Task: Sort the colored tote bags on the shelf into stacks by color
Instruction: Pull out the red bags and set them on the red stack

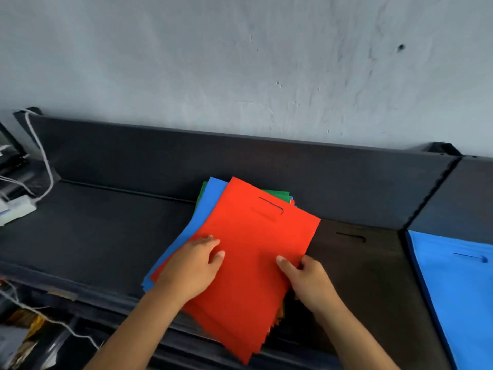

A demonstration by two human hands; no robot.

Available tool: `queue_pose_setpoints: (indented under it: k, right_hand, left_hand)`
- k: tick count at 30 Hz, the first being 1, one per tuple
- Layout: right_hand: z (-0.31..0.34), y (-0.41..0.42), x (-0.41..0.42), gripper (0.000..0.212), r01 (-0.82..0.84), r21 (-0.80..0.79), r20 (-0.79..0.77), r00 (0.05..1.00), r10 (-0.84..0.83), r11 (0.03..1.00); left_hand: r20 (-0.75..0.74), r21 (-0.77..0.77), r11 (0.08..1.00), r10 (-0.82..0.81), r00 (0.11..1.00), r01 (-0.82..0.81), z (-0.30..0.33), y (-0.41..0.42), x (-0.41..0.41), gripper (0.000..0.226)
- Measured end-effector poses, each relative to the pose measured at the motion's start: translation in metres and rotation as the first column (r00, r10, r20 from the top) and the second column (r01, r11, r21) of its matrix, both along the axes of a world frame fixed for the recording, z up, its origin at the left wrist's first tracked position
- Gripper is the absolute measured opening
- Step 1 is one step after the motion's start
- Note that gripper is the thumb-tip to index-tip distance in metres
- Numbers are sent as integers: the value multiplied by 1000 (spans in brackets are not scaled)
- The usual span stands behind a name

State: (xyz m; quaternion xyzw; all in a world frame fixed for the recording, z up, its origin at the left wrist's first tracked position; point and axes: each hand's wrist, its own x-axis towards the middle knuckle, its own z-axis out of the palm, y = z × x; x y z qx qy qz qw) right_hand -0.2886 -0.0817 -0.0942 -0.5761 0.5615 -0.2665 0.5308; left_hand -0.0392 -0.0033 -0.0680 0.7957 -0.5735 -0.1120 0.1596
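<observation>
A mixed pile of flat tote bags lies in the middle of the dark shelf (106, 236). A red bag (256, 244) with a slot handle is on top, with a blue bag (210, 201) and a green bag (277, 194) poking out beneath it. My left hand (192, 265) rests flat on the red bag's left side. The red bag's right edge is pinched by my right hand (306, 279), thumb on top and fingers curled under. A black bag (354, 263) lies alone to the right of the pile. Another blue bag (458, 284) lies flat at the far right.
A dark back panel (240, 161) runs along the grey wall. White cables and a small white box (18, 209) sit at the shelf's left end. Clutter and string show below the shelf's front edge at lower left (26, 329).
</observation>
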Motion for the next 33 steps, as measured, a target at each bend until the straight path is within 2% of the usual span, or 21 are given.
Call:
queue_pose_setpoints:
  k: [3, 6, 8, 12, 14, 18, 23, 26, 30, 31, 33]
  right_hand:
    - [-3, -3, 3, 17, 171, -17, 15, 985, -171, 985]
    - [0, -4, -2, 12, 289, -15, 49, 956, -288, 957]
    - [3, -2, -6, 8, 352, -14, 89, 933, -350, 936]
    - [10, 5, -7, 19, 393, 44, 127, 910, -395, 919]
    - [12, 14, -1, 26, 379, 69, 146, 911, -385, 923]
    - [14, 30, 12, 32, 375, 85, 173, 907, -384, 923]
    - [19, 48, 17, 35, 416, 111, 222, 875, -430, 903]
    - [27, 61, 19, 35, 425, 163, 285, 844, -455, 891]
    - [37, 70, 18, 30, 467, 145, 282, 825, -489, 872]
    - [38, 72, 17, 28, 474, 137, 281, 823, -493, 870]
    - [44, 78, 12, 26, 474, 136, 296, 819, -492, 870]
  left_hand:
    - [-82, -68, 997, -35, 996, 29, 9, -3, 10, 42]
    - [-27, -70, 997, -21, 999, 19, 9, -7, 34, 43]
    - [-12, -10, 999, -33, 999, 33, 7, -7, 45, 47]
    - [-8, 17, 990, -137, 991, 137, 6, -7, 50, 44]
    - [-83, 4, 987, -160, 984, 161, 11, -7, 46, 42]
    - [-354, 11, 983, -168, 920, 183, 17, -6, 37, 42]
    - [-484, -43, 999, -21, 875, 0, 11, -11, 51, 54]
    - [-636, -12, 998, 42, 771, -64, 10, -13, 53, 67]
    - [-734, 50, 996, 88, 674, -76, 16, -19, 58, 80]
    - [-758, 53, 997, 71, 649, -47, 15, -19, 59, 75]
    - [-803, 70, 996, 23, 595, 55, 18, -17, 54, 41]
